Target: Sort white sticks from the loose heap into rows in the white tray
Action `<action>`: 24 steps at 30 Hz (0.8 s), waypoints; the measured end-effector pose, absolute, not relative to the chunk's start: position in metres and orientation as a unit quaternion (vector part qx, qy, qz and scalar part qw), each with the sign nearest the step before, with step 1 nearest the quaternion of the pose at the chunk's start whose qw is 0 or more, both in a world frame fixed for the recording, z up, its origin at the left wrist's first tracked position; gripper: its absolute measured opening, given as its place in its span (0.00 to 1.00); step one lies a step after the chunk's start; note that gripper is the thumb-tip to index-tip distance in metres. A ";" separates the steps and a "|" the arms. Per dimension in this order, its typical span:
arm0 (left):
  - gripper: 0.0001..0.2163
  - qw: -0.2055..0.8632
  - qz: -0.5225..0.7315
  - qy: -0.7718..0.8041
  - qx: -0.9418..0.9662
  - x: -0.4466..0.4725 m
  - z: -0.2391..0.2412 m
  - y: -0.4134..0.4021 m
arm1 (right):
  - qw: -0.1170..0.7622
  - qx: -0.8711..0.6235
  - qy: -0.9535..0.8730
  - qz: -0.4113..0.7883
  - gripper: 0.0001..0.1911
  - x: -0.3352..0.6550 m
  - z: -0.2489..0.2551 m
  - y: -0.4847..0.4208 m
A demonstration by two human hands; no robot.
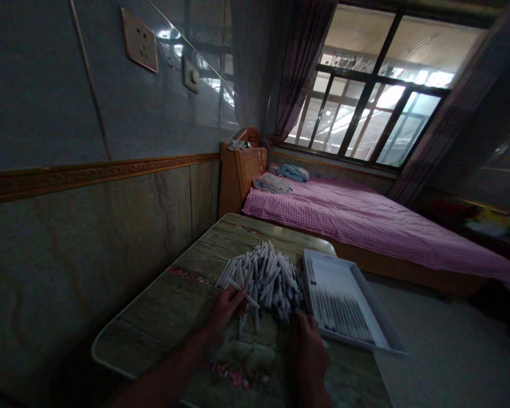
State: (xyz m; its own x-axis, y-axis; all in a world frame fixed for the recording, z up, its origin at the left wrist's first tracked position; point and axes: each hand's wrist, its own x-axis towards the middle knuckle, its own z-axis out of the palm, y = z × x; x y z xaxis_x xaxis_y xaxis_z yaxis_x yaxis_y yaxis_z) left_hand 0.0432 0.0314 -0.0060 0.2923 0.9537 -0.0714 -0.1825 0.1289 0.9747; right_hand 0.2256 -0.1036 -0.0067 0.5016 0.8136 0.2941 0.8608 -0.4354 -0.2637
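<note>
On a round-cornered, marbled green-brown table [153, 323], the left hand [227, 306] pinches a slim white stick [250, 300]; whether the right hand [309, 343] grips anything, I cannot tell. Just beyond lies a heap of similar sticks [266, 272], beside a shallow white rectangular tray [334, 273] holding more.

Whether the right hand [309, 347] held anything was too blurred to tell; below it, the table [165, 303] was cut off.
</note>
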 end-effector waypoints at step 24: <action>0.24 0.676 0.500 0.376 0.389 0.042 0.000 0.030 | 0.157 -0.786 -0.594 -0.069 0.21 0.208 -0.006 -0.101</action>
